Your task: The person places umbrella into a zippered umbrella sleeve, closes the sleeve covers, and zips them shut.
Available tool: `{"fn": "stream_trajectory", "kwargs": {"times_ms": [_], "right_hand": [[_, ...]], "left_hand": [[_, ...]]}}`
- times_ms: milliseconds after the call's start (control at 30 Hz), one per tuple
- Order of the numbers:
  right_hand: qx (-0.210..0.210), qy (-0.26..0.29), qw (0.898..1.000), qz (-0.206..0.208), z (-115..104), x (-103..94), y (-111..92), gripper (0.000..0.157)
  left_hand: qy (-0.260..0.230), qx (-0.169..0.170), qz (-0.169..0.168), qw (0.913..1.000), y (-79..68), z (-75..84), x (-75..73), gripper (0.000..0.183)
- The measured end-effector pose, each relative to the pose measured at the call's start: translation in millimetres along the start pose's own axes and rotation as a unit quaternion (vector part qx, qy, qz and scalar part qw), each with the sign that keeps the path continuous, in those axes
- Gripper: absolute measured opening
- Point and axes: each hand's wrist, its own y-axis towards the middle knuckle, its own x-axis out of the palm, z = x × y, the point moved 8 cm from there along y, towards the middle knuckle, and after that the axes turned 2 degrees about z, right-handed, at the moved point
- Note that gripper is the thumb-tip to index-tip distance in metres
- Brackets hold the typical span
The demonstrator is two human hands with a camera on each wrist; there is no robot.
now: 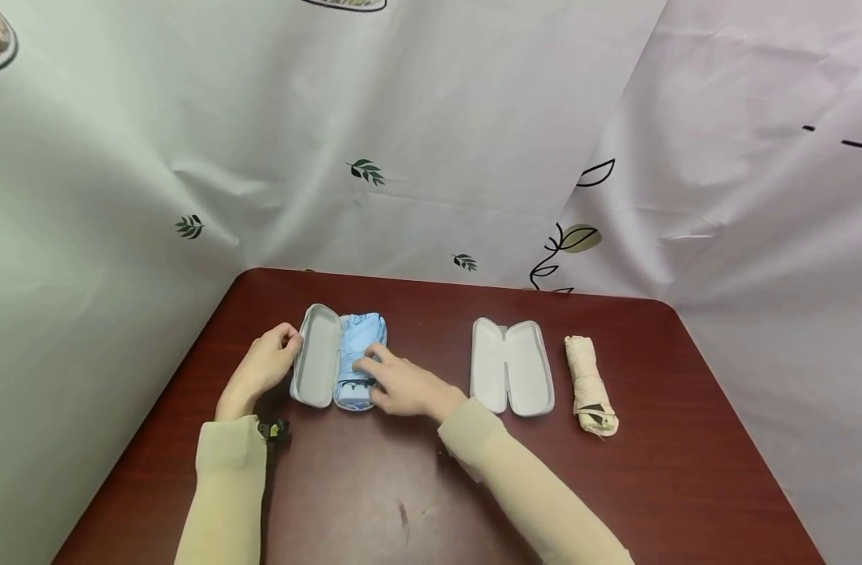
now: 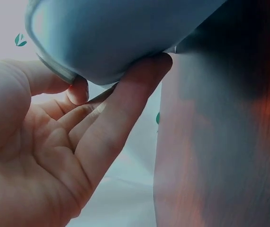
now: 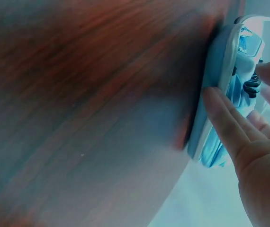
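On the left of the table, in the head view, a grey-white hard case [image 1: 317,365] lies open like a book. A folded light-blue compact umbrella [image 1: 360,345] fills its right half. My left hand [image 1: 270,359] pinches the outer rim of the left half; in the left wrist view its thumb and fingers lie on either side of the shell [image 2: 102,42]. Over the umbrella's near part reaches my right hand [image 1: 405,384]. Its straight fingers [image 3: 227,120] rest along the case's outer wall [image 3: 215,61] in the right wrist view, with the thumb above the umbrella.
A second pale case [image 1: 529,369] lies spread open right of centre with nothing in it. Beyond it on the right is a rolled beige umbrella [image 1: 589,384]. The dark red table [image 1: 374,486] ends at a white printed curtain [image 1: 416,196].
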Motion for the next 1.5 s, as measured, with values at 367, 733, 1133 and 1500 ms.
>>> {"fn": "stream_trajectory", "kwargs": {"times_ms": [367, 733, 1133, 1500], "right_hand": [[0.069, 0.055, 0.996, 0.024, 16, -2.0, -3, 0.052], [0.056, 0.029, 0.998, 0.013, 13, 1.4, -3, 0.072], [0.119, 0.164, 0.979, 0.005, 20, 12.0, -1, 0.094], [0.134, 0.237, 0.962, 0.014, 22, 17.4, 1, 0.105]], "left_hand": [[0.004, 0.002, 0.003, 1.0, -0.2, 6.3, -0.6, 0.02], [0.005, 0.003, 0.003, 1.0, 0.8, 5.8, 0.4, 0.02], [0.002, 0.004, 0.007, 1.0, 2.9, 7.3, 0.1, 0.019], [0.005, 0.004, 0.005, 1.0, 3.7, 5.0, 0.7, 0.02]]}}
